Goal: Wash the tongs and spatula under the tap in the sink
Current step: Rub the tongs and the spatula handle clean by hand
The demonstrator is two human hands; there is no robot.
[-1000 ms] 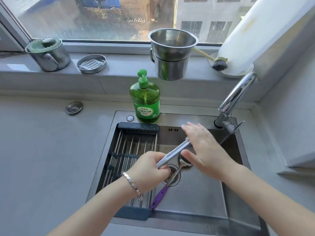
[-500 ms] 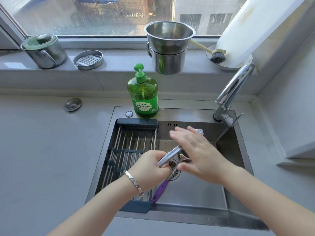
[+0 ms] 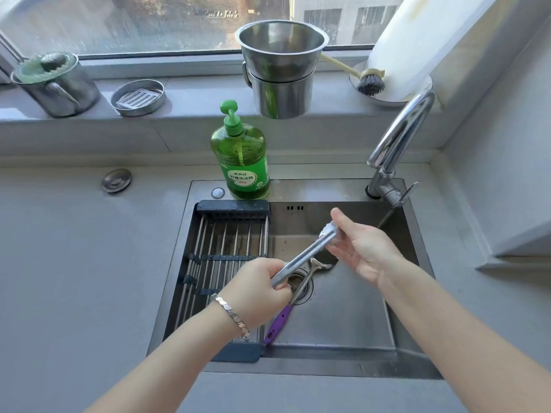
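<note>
Head view: we judge the wash roughly halfway, fingers of our left hand [image 3: 256, 293] gripping the handle end of the long stainless-steel tongs [image 3: 304, 257], right hand [image 3: 366, 251] pinching their tip, while the purple-handled steel spatula [image 3: 301, 290] lies untouched in the sink [image 3: 343, 317] beneath both, seemingly yet to be washed.

We note daylight through a wide window [image 3: 167, 22]; grey sill [image 3: 193, 96], grey countertop [image 3: 74, 278], pale wall [image 3: 507, 162].
</note>
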